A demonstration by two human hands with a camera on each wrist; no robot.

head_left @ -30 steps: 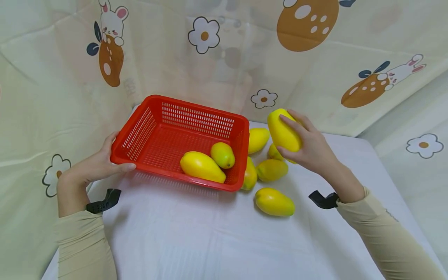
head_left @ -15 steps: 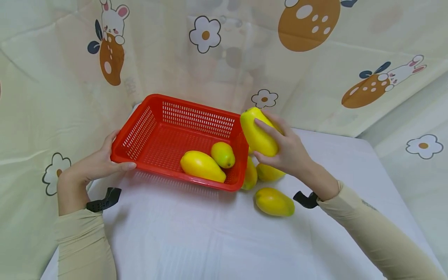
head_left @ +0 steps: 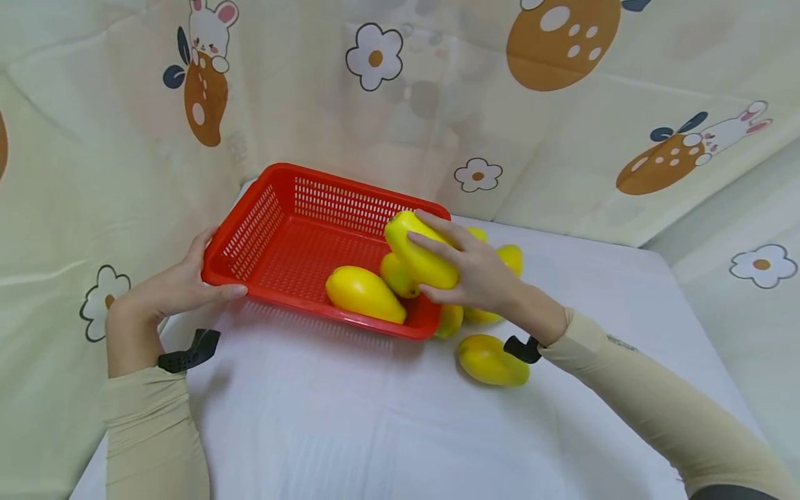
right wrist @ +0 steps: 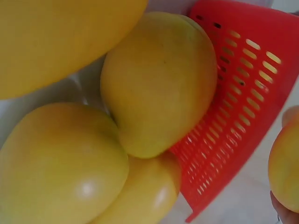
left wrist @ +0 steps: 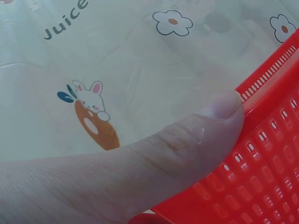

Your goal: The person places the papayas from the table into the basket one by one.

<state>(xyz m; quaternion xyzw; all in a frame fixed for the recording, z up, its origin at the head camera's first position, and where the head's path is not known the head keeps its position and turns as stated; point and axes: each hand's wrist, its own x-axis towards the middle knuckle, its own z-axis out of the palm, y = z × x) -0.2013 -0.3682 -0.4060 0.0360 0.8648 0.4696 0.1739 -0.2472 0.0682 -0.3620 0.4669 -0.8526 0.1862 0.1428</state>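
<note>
My left hand (head_left: 178,285) grips the left end of a red plastic basket (head_left: 350,185), its thumb along the near rim. In the left wrist view a digit (left wrist: 187,144) presses against the perforated wall. My right hand (head_left: 484,274) holds a yellow mango (head_left: 420,248) over the basket's right end, fingers on top and thumb below. Beneath it a yellow-green mango (head_left: 392,269) is partly hidden. A larger yellow mango (head_left: 365,294) lies beside that one on the basket floor. At the right wrist view's edge, part of the held mango (right wrist: 286,168) shows.
Several more mangoes lie on the white-covered table (head_left: 300,403) right of the basket, some hidden by my right hand. One mango (head_left: 492,361) sits nearer, below my right wrist. A printed curtain (head_left: 425,125) hangs close behind the basket.
My right hand has carried the mango leftward, from above the loose mangoes to over the basket's right end. My left hand keeps its grip on the basket.
</note>
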